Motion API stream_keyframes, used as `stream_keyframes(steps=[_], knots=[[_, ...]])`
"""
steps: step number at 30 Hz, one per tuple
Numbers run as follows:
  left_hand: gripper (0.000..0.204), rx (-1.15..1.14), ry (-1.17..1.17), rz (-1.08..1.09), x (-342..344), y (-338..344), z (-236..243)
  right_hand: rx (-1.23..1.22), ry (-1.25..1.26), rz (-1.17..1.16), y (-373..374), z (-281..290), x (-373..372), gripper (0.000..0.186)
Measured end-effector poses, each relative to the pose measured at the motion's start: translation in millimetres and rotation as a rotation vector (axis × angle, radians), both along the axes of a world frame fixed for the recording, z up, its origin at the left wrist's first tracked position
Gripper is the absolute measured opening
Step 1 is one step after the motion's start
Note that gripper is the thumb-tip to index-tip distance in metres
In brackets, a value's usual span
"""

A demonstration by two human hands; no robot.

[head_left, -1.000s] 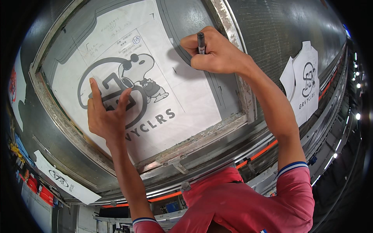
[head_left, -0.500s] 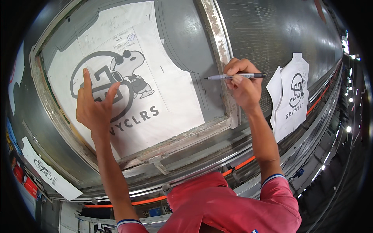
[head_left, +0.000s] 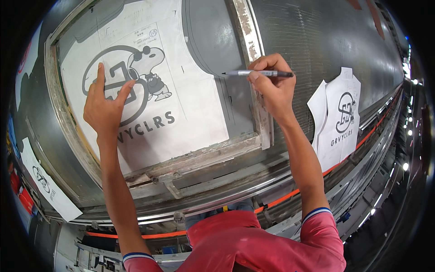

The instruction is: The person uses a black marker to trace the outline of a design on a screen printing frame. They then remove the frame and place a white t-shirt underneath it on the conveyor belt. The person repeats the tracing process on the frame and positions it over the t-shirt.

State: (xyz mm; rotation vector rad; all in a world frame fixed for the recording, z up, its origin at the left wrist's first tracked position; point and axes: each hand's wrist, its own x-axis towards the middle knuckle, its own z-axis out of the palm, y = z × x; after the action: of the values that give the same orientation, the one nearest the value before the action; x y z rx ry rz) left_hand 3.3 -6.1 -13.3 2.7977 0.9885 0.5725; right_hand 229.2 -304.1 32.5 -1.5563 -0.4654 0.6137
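Observation:
My left hand (head_left: 105, 102) lies on a large white paper pattern (head_left: 195, 120) printed with a cartoon dog and a round logo, thumb and forefinger spread wide. The paper rests on the grey mesh of a framed printing screen (head_left: 235, 97), where thin dark lines run beside its curved edge. Between the fingers of my right hand (head_left: 274, 84) is a pen (head_left: 235, 72) with a grey barrel and dark end. Its tip points left, close to the paper's right edge; whether it touches the mesh I cannot tell. That hand is over the frame's right bar (head_left: 248, 34).
To the right, a smaller printed paper pattern (head_left: 342, 115) lies on the dark metal table (head_left: 308, 27). Another printed sheet (head_left: 47, 186) is at the lower left. A metal rail and an orange strip (head_left: 158, 235) run along the table's near edge, by my body.
My right hand and the pen have shifted left and away from me, toward the paper's edge. My left hand keeps its place on the paper, while the whole view has shifted slightly.

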Motion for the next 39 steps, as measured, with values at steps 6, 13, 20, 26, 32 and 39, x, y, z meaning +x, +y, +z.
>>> stream_keyframes(steps=[6,13,20,26,32,39], knots=[[0.077,-0.063,0.059,0.039,-6.4,-0.2,0.4,0.004,-0.085,0.094,-5.5,-14.4,-2.3,0.01],[0.082,-0.031,0.1,0.063,-2.6,-1.2,3.7,-0.036,-0.186,0.087,3.8,-10.3,-2.8,0.011],[0.081,-0.039,0.083,0.06,-1.1,-1.3,3.6,-0.07,-0.299,0.024,3.1,-12.4,-7.8,0.01],[0.082,-0.045,0.092,0.067,-0.3,-2.5,3.3,-0.048,-0.374,0.071,3.1,-18.0,-4.4,0.01],[0.081,-0.045,0.065,0.072,-1.6,-2.0,1.1,-0.069,-0.402,0.092,5.3,-18.3,-3.9,0.009],[0.08,-0.045,0.045,0.062,-1.0,-1.5,0.1,-0.119,-0.388,0.136,2.0,-17.0,-1.5,0.007]])
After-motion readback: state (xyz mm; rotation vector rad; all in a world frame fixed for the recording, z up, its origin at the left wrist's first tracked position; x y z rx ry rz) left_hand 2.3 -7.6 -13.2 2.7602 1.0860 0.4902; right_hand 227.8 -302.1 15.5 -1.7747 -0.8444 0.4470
